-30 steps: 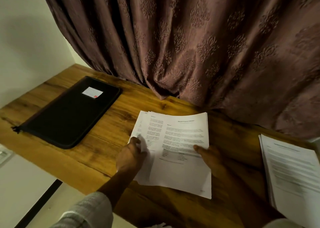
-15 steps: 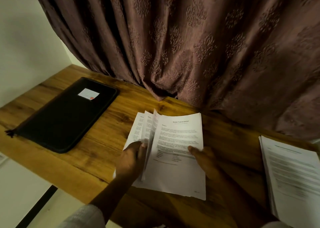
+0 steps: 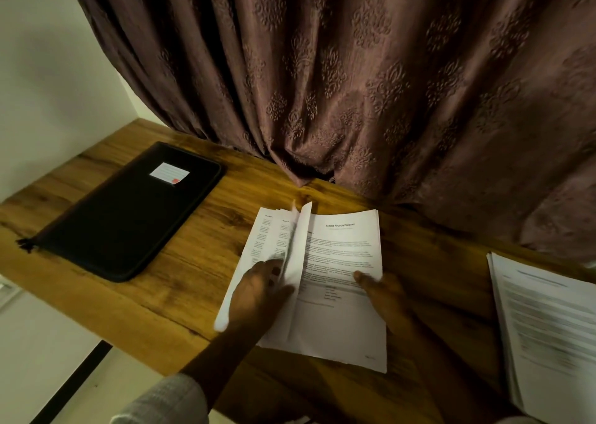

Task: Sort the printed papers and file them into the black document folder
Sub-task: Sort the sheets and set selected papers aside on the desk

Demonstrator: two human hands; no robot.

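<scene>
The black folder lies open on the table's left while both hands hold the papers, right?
No, the head view shows the folder closed. It does lie on the table's left while the left hand and right hand hold the papers.

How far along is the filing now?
Done, apparently: a side stack lies at right. In hand: the left hand lifts sheets of the middle stack while the right hand pinches its edge. Left: the black folder lies closed, so filing has not begun.
</scene>
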